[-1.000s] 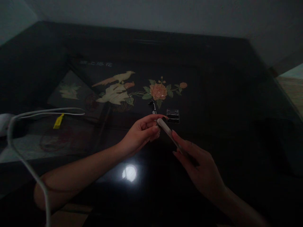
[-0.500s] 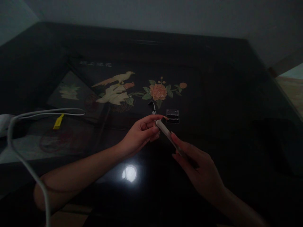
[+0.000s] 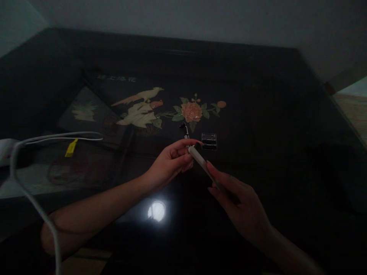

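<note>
The right hand (image 3: 241, 206) grips a pale slim stick (image 3: 200, 163) (fingers curled); the left hand (image 3: 172, 164) pinches its far tip.

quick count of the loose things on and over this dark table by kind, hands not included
pale stick, held by both hands: 1
clear plastic pieces: 2
small black clip: 1
white cable: 1
yellow tag: 1
total: 6

Dark glossy table (image 3: 272, 114): clear box (image 3: 209, 140), white cable (image 3: 57, 136).
</note>
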### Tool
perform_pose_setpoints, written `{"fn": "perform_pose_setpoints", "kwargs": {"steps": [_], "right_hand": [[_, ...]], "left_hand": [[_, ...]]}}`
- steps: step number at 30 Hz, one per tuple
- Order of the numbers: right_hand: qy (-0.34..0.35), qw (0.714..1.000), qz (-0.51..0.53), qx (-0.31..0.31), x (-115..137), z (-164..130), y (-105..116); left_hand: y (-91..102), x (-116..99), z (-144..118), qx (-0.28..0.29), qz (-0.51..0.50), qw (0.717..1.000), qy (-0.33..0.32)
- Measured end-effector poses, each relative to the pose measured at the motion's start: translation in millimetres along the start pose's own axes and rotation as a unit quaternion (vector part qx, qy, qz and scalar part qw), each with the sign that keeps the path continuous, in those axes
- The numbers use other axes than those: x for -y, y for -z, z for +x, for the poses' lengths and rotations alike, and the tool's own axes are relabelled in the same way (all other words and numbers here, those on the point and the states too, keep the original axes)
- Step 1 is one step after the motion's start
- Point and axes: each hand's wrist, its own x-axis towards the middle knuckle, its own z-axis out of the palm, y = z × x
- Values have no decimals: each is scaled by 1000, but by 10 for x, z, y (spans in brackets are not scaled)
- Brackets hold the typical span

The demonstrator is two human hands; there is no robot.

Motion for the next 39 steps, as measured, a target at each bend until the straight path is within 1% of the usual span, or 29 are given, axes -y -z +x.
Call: {"fn": "perform_pose_setpoints", "kwargs": {"steps": [7,9,13,16,21,25,31,35,39], "right_hand": [[-30,999,-15,-25,2,74,23],[-33,999,-18,-26,1,72,25],[-5,1000,-4,-4,-2,21,7],[5,1000,7,2,-2,3,-4],[-12,1000,-2,-13,-11,33,10],[-28,999,-16,-27,-29,57,21],[-32,998,-11,-43,-26,70,23],[-25,999,-8,-30,-10,57,19],[-11,1000,5,0,1,21,8]], "left_hand": [[18,14,-17,-18,18,1000,-5],[21,17,-17,-14,17,1000,-8],[10,11,-12,2,2,1000,-8],[1,5,-11,0,-3,1000,-2],[5,8,-16,-6,9,1000,-11],[26,24,-33,-18,19,1000,-3],[38,36,-43,-24,21,1000,-3],[21,19,-32,-16,22,1000,-2],[22,14,-19,-3,6,1000,-4]]}}
